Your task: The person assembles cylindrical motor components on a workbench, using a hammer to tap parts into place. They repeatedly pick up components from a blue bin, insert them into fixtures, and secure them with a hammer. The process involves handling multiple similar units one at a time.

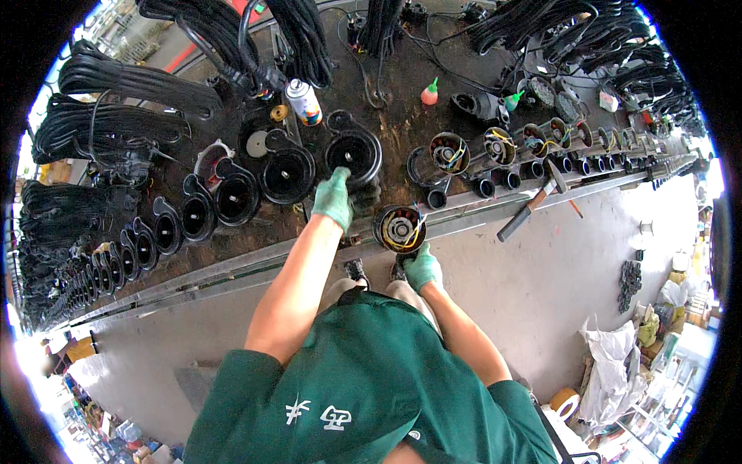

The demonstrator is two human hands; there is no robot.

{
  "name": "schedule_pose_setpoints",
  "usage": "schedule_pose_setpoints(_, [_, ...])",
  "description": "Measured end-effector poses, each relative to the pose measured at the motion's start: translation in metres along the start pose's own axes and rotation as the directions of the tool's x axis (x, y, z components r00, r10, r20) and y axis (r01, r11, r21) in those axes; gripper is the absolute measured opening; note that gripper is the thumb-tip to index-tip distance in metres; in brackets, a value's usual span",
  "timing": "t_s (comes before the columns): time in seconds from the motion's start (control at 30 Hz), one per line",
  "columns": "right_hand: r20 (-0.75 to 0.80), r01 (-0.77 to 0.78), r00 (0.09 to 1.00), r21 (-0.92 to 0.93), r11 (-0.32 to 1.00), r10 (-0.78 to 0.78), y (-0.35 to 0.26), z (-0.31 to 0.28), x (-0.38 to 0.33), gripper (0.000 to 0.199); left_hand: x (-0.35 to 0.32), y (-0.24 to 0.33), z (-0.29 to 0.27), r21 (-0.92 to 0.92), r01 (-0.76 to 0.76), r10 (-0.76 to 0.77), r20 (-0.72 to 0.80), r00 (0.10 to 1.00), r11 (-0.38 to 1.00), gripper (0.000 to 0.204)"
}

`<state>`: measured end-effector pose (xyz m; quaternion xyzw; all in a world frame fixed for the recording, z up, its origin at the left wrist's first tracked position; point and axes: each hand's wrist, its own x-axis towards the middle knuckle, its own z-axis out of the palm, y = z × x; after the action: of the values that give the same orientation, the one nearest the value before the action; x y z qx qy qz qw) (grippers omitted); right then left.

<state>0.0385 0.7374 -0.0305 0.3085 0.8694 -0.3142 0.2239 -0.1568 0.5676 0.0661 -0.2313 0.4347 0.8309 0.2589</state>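
Observation:
My left hand (pixel 334 203), in a green glove, is at the near rim of a round black pump housing (pixel 352 153) with a loop-shaped side spout. Its fingers are closed on that rim, partly hidden from above. At the bench's front edge my right hand (pixel 423 268), also gloved, grips a cylindrical motor body (pixel 399 230) from its near right side. Copper-coloured windings and yellow and white wires show in the motor's open top. More black housings (pixel 287 174) run in a row to the left. Several similar motor bodies (pixel 449 153) stand in a row to the right.
A hammer (pixel 533 203) lies across the bench's front rail. Behind the parts are a spray can (pixel 304 102), a red squeeze bottle (pixel 430 93) and a green-tipped bottle (pixel 513 100). Bundles of black cable (pixel 139 85) line the dark bench's back and left.

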Motion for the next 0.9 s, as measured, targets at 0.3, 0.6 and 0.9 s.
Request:
schedule_pose_setpoints(0.3, [0.056,0.061,0.996,0.097,0.993,-0.067,-0.002,-0.005,0.0,0.057,0.004,0.004,-0.003,0.066,-0.053,0.06,-0.117,0.991,0.996,0.029])
schedule_pose_setpoints(0.6, [0.052,0.11,0.991,0.248,0.962,-0.127,0.025,0.024,0.02,0.054,0.015,-0.002,0.0,-0.015,-0.06,0.057,-0.121,0.991,0.998,0.028])
schedule_pose_setpoints(0.9, [0.176,0.02,0.98,0.395,0.919,-0.097,0.037,0.01,0.017,0.052,-0.016,-0.021,-0.022,0.335,-0.19,0.241,-0.118,0.963,0.923,0.05])
